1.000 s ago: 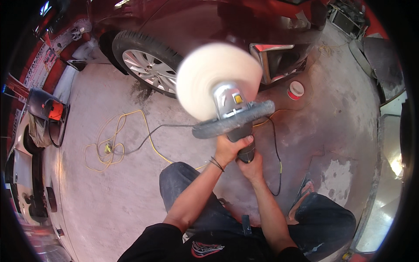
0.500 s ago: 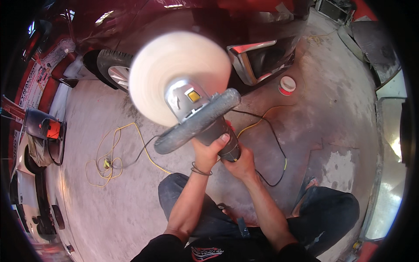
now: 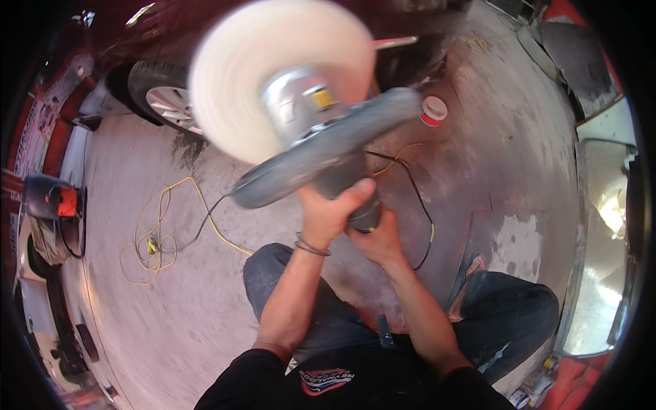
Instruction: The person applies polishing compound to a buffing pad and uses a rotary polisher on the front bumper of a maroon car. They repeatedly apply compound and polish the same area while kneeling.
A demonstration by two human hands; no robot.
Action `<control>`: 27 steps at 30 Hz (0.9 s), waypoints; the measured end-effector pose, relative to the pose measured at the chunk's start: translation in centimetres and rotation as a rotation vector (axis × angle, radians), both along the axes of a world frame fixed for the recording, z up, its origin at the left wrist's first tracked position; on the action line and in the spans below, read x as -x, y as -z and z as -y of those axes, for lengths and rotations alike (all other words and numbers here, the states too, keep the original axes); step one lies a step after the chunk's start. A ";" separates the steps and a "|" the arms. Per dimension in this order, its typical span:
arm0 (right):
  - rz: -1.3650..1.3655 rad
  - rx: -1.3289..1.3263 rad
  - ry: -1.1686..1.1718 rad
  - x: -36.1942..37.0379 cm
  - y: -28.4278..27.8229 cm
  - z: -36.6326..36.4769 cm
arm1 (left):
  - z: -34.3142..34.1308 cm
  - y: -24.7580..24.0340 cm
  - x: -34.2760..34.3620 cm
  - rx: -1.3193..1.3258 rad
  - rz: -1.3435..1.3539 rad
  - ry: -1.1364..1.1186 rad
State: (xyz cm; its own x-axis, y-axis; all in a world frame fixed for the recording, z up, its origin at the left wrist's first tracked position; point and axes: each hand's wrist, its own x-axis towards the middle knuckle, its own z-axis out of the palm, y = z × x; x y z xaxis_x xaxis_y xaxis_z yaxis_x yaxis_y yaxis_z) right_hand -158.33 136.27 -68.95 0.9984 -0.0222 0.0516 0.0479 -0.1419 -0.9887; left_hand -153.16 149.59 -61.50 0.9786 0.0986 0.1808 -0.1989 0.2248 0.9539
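My left hand and my right hand are both wrapped around the dark body of a polisher, the right one nearer its rear end. Its large white round pad is blurred as if spinning. A silver gear head sits in front of the pad's middle. Across the tool runs a thick grey padded handle, which neither hand grips. Beyond the pad stands a dark red car, its lower front partly covered by the pad. Whether pad and car touch cannot be made out.
A car wheel shows left of the pad. A white and red tub stands on the floor to the right. A yellow cord lies looped at left, and a black cable curves right of my hands. Panels line the right side.
Both hands have carried the polisher farther away, toward the car, with the handle shifting right and the pad looking larger. The view has shifted slightly. My grip stays the same.
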 end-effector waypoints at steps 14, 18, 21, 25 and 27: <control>-0.302 -0.163 -0.045 7.0 10.6 -4.6 | -3.9 11.9 4.8 -0.166 -0.307 0.012; -0.451 -0.223 -0.003 8.6 12.7 -4.7 | -2.9 13.7 5.1 -0.172 -0.380 0.017; -0.435 -0.244 0.021 8.9 14.1 -4.7 | -2.1 13.7 5.0 -0.230 -0.338 0.019; -0.428 -0.315 0.033 9.1 15.3 -4.6 | -1.1 13.0 4.6 -0.311 -0.340 0.081; -0.443 -0.371 0.061 9.2 15.5 -4.3 | -0.3 12.8 4.4 -0.326 -0.344 0.094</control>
